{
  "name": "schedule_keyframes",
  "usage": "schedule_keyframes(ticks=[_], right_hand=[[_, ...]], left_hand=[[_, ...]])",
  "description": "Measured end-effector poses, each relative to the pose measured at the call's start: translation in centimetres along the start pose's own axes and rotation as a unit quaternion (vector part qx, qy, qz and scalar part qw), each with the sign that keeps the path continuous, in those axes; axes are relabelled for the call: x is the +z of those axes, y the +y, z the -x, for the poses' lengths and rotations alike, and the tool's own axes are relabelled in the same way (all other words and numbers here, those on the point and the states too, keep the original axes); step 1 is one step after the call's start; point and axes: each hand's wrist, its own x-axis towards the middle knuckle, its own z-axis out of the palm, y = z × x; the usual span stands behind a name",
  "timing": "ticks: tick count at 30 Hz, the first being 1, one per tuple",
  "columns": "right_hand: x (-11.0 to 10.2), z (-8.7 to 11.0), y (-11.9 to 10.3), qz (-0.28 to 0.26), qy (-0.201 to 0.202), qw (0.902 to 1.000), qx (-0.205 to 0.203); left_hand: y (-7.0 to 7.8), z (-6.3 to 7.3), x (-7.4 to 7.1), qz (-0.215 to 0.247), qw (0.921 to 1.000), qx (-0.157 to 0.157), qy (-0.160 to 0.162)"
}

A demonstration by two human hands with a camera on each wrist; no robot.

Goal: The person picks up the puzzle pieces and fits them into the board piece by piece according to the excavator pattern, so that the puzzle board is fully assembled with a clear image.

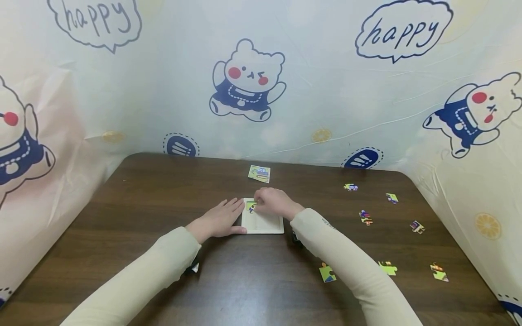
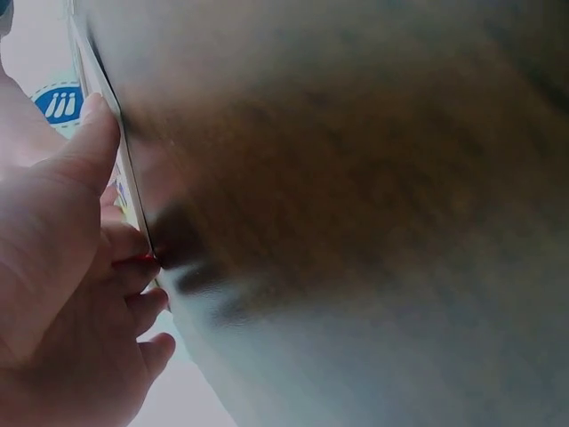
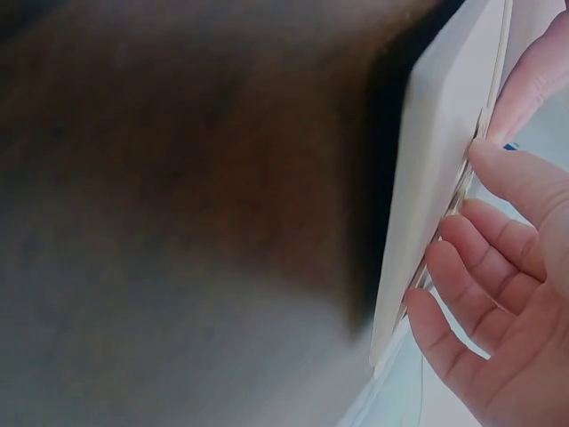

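Observation:
A small white puzzle tray (image 1: 267, 222) lies near the middle of the dark table. My left hand (image 1: 220, 219) rests along its left edge, fingers stretched out and thumb at the lower left corner. The left wrist view shows this hand (image 2: 80, 258) against the tray's side. Over the tray's upper part, my right hand (image 1: 275, 202) has its fingers bent down and pinches a colourful puzzle piece (image 1: 251, 208) at the upper left corner. The fingers partly cover that piece. In the right wrist view the right hand's (image 3: 498, 258) fingertips meet the tray's top (image 3: 427, 178).
A picture card (image 1: 259, 174) showing a blue vehicle lies behind the tray. Several loose puzzle pieces are spread on the right, among them one at the back (image 1: 350, 187) and one near the right forearm (image 1: 327, 273). A printed curtain surrounds the brown table (image 1: 163, 190).

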Motion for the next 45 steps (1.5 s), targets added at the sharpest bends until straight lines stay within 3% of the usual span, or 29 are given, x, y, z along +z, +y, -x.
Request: schedule_keyframes(ticks=[11,30,37,45], right_hand=[[0.2,0.0,0.2,0.002,0.010,0.9994,-0.032],[-1.0,0.1,1.2,-0.026,0.007,0.9994,-0.022],[-3.2,1.2,3.8,-0.063,0.043,0.9969,0.020],[-5.8,3.5,10.3,-0.104,0.103,0.9874,0.060]], left_hand=[[0.0,0.0,-0.2,-0.002,1.0000,-0.004,-0.004],[0.0,-0.4,-0.5,-0.007,0.9998,-0.014,-0.014],[0.2,-0.3,-0.3,-0.011,0.9997,-0.015,-0.019],[0.4,-0.1,-0.2,-0.010,0.9998,-0.010,-0.011]])
